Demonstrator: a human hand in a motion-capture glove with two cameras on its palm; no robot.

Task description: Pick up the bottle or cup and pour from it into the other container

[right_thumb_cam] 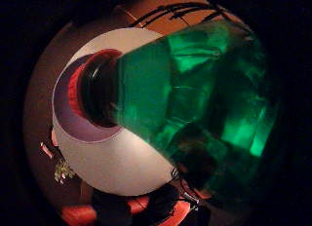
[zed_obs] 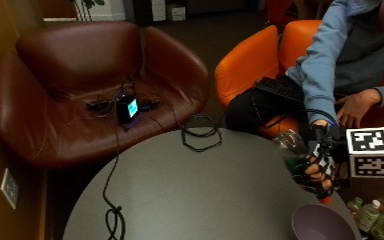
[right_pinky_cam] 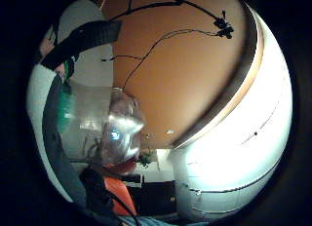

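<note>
Bottle [zed_obs: 292, 150], clear green plastic, tipped neck-down over the purple bowl [zed_obs: 322, 222] in the outside view, gloved right hand [zed_obs: 317, 167] curled round its body; thumb-side view: red-ringed neck [right_thumb_cam: 92, 92] above bowl; likely light, squashy, best held mid-body

Outside view looks down across the table [zed_obs: 198, 190]; both palm views sit close against the bottle [right_thumb_cam: 204, 99].
</note>
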